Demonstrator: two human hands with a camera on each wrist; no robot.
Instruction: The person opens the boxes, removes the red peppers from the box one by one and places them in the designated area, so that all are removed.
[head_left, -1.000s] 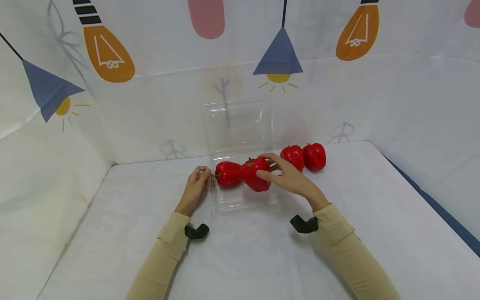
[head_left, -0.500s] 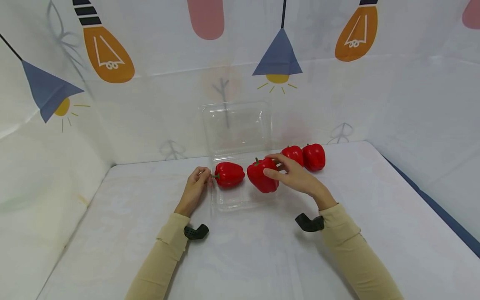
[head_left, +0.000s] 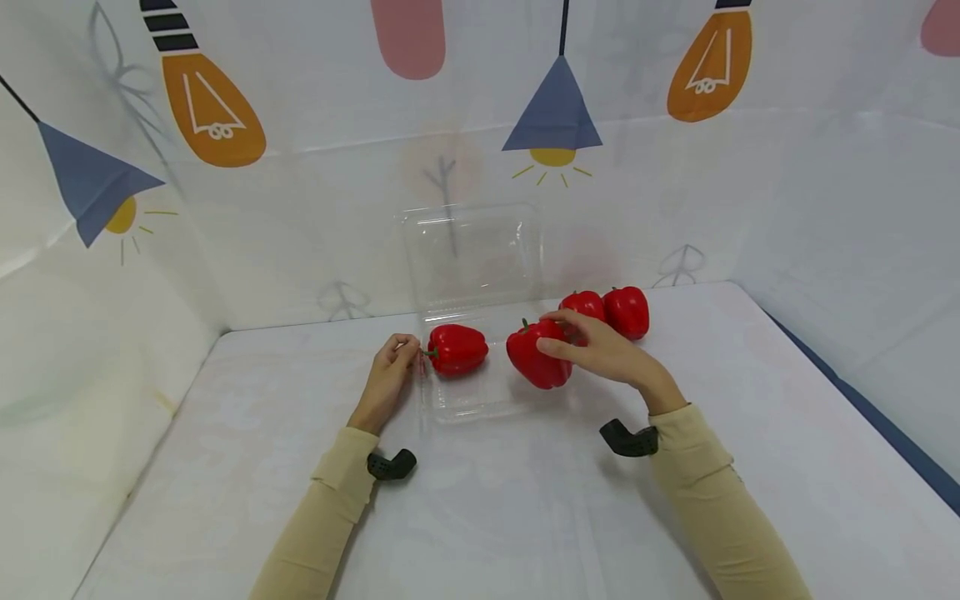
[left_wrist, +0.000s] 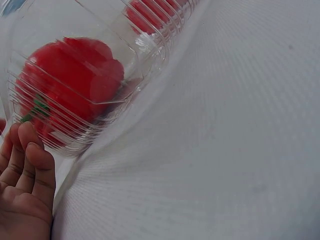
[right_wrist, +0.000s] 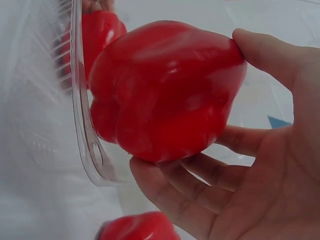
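Observation:
A clear plastic clamshell container (head_left: pixel 465 407) lies open on the white table with its lid (head_left: pixel 476 258) raised at the back. One red bell pepper (head_left: pixel 458 349) with a green stem lies on its side in the container's left half. My left hand (head_left: pixel 388 371) pinches the container's left rim, fingertips (left_wrist: pixel 31 134) curled beside that pepper's stem. My right hand (head_left: pixel 603 350) grips another red bell pepper (right_wrist: pixel 167 95), thumb on one side and fingers on the other, over the container's right side. The held pepper is tilted, stem up and to the left in the head view.
Two more red bell peppers, a nearer one (head_left: pixel 585 304) and a farther one (head_left: pixel 627 312), rest side by side behind my right hand. A white printed curtain (head_left: pixel 322 208) hangs behind the table (head_left: pixel 495 508).
My right hand has moved right with its bell pepper, away from the one in the container, and a gap now separates the two. The left hand has stayed at the rim.

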